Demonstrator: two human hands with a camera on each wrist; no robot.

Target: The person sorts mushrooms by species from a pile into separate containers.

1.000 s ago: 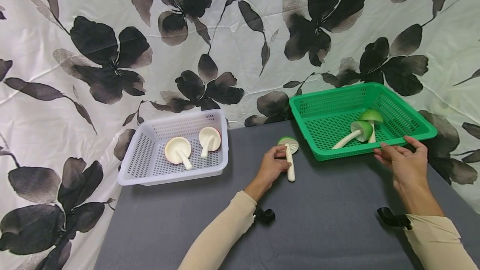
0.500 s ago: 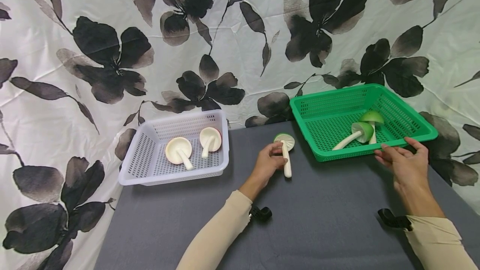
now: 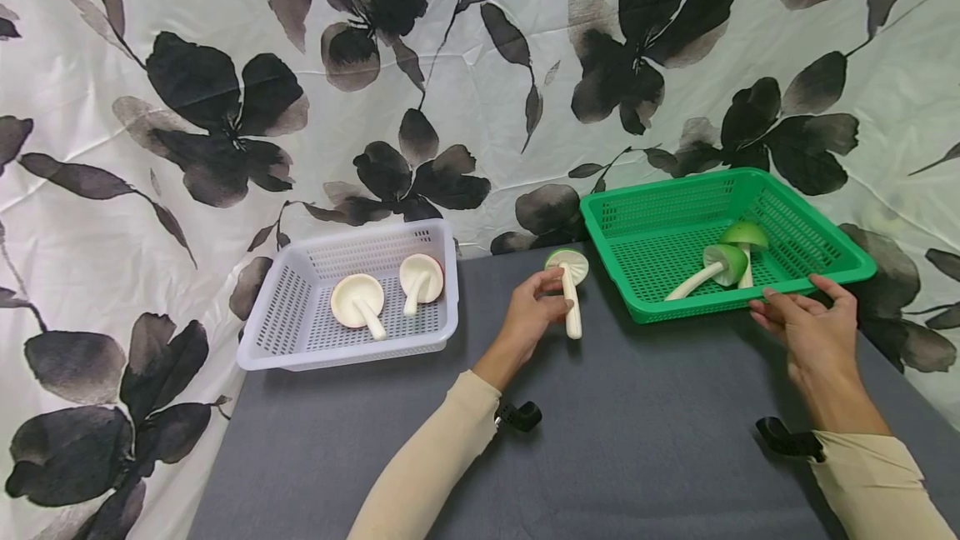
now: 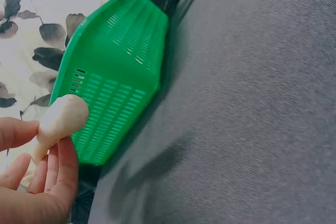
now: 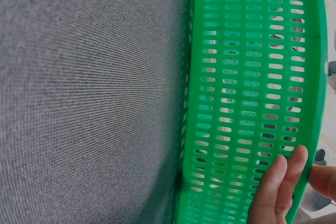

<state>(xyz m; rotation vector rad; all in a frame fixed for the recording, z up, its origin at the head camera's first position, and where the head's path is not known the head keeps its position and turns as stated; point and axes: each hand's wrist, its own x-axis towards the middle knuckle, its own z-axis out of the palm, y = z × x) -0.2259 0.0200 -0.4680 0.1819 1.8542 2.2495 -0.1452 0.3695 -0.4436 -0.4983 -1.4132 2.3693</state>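
A toy mushroom with a green-edged cap and white stem is pinched between the thumb and fingers of my left hand, left of the green basket. In the left wrist view, the blunt end of the mushroom's stem points toward the camera, and the cap is mostly hidden. My right hand grips the basket's front rim. The right wrist view has the thumb outside and fingers against the slotted wall. Two green-capped mushrooms lie in that basket, one overlapping the other.
A white basket stands at the left, holding two mushrooms with pale undersides up; one shows a red edge. Grey cloth covers the table. Behind it hangs a floral curtain. Black straps sit on both wrists.
My left hand has moved slightly left and up with the mushroom, away from the green basket. The right hand has stayed on the rim.
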